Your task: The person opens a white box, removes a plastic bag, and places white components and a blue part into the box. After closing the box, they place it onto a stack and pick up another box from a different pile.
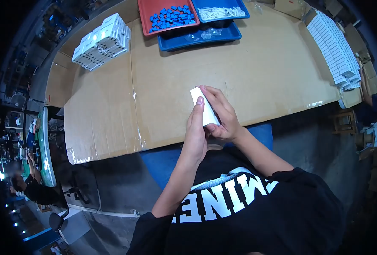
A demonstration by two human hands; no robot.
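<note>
A white rectangular block-like piece (205, 109) is held up between my two hands, over the near edge of the cardboard-covered table (167, 85). My left hand (195, 129) grips it from the left, the thumb lying along its face. Around its right side wrap the fingers of my right hand (223, 114), with the thumb near its lower end. The underside of the piece is hidden by my palms and fingers, and its exact kind cannot be made out.
At the back stand a red tray (145, 17) of blue parts, a blue tray (222, 19) of white parts and a lower blue tray (171, 45) with clear plastic bits. Stacked white housings (101, 42) sit back left; more white stacks (333, 49) line the right. A co-worker (39, 191) sits far left.
</note>
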